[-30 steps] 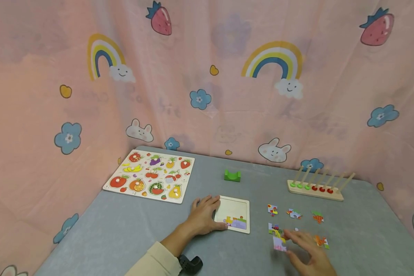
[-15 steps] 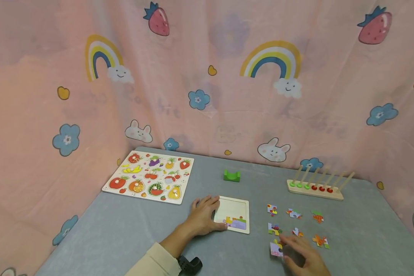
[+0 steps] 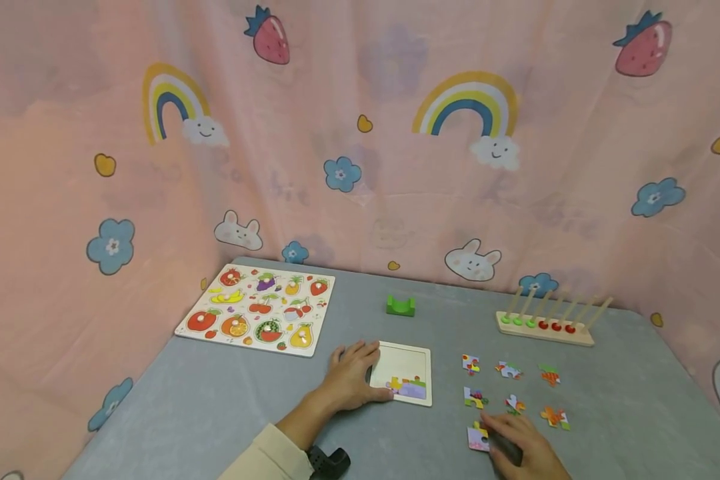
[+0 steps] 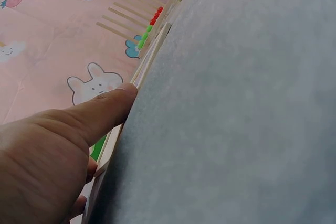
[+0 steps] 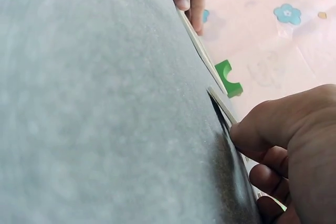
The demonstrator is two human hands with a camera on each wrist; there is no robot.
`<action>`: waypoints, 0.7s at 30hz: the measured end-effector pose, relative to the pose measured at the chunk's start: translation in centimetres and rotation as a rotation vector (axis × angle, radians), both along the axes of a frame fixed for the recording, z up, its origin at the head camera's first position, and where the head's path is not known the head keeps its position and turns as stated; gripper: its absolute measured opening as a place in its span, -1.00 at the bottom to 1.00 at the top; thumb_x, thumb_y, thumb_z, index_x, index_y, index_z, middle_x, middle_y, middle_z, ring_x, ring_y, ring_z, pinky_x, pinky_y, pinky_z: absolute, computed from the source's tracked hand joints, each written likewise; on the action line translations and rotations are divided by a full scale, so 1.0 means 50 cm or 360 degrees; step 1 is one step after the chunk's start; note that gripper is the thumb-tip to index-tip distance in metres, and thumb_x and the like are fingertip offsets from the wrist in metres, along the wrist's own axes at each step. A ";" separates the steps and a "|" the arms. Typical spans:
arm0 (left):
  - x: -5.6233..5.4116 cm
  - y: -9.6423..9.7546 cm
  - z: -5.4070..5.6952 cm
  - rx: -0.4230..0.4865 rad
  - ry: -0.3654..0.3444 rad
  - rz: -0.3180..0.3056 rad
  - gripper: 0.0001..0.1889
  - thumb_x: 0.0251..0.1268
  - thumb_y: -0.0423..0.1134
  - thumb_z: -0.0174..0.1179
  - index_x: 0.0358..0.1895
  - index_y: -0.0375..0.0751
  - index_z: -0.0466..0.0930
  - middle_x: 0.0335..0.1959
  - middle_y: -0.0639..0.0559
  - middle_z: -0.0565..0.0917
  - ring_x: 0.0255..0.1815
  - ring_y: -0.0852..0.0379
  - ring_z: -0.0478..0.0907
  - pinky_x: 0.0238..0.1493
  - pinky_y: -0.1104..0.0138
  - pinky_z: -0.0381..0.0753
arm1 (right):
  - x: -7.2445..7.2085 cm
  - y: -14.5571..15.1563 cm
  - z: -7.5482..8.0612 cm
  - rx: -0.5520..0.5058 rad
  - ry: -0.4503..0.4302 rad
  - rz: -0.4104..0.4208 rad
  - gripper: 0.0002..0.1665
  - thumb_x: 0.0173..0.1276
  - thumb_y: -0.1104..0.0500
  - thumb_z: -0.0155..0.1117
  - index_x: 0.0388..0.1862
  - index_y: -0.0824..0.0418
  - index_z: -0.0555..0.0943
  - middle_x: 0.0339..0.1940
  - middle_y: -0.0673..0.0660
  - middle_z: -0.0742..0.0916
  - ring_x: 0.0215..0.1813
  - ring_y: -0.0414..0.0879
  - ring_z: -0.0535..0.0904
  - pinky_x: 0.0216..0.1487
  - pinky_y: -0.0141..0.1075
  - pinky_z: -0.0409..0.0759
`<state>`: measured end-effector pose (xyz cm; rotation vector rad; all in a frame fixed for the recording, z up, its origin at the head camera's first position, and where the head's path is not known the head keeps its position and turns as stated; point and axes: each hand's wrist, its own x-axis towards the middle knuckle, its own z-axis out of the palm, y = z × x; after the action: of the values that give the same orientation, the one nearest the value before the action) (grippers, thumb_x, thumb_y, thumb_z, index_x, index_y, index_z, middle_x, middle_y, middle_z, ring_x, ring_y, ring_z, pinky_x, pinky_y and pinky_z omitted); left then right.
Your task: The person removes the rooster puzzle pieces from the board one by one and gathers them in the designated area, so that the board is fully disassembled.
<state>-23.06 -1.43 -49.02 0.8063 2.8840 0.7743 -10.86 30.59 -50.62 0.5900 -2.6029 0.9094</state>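
A pale wooden puzzle tray [image 3: 401,363] lies on the table, with several joined pieces in purple, yellow and green along its lower side. My left hand [image 3: 354,380] holds the tray's left side, thumb at the near edge and fingers at the far left. In the left wrist view the thumb [image 4: 113,106] presses the tray's rim. My right hand [image 3: 525,443] pinches the right side of a purple and yellow jigsaw piece [image 3: 477,439]. In the right wrist view this piece [image 5: 221,104] is tilted just off the table, a dark shadow under it; the fingertips beneath are partly hidden.
Several loose jigsaw pieces [image 3: 508,370] lie in rows right of the tray. A green block [image 3: 401,307] stands behind it. A fruit peg puzzle board [image 3: 258,310] lies at the back left, and a wooden peg rack with beads [image 3: 546,329] at the back right.
My right hand has moved left and slightly nearer with the jigsaw piece, uncovering loose pieces behind it. My left hand stays on the tray. The head view has shifted a little.
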 end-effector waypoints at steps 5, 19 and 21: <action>-0.001 0.000 0.000 -0.0009 0.0002 0.0005 -0.08 -0.02 0.25 0.39 0.37 -0.24 0.39 0.43 0.03 0.29 0.44 -0.06 0.11 0.32 -0.14 -0.08 | -0.002 0.003 0.000 0.0048 -0.0054 -0.0008 -0.42 0.01 0.30 0.53 0.10 0.24 0.65 -0.12 -0.21 0.61 -0.15 -0.31 0.43 -0.31 -0.28 0.49; 0.000 0.001 0.000 0.0011 0.0004 0.0007 -0.09 -0.02 0.23 0.40 0.36 -0.26 0.39 0.43 0.02 0.29 0.44 -0.07 0.11 0.32 -0.15 -0.11 | 0.006 -0.013 0.013 0.0091 -0.0055 -0.0125 -0.42 -0.06 0.33 0.54 0.04 0.29 0.67 -0.14 -0.21 0.62 -0.15 -0.29 0.46 -0.25 -0.27 0.52; 0.000 0.000 0.001 0.0009 0.0000 0.0007 -0.09 -0.02 0.23 0.40 0.36 -0.26 0.39 0.43 0.02 0.29 0.44 -0.07 0.11 0.32 -0.15 -0.11 | 0.008 -0.017 0.016 0.0082 -0.0098 -0.0169 -0.43 -0.07 0.32 0.55 0.03 0.27 0.68 -0.14 -0.22 0.62 -0.15 -0.30 0.46 -0.23 -0.26 0.53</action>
<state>-23.05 -1.41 -48.94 0.8012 2.8858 0.7829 -10.48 29.73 -49.85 0.4386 -2.6913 0.8418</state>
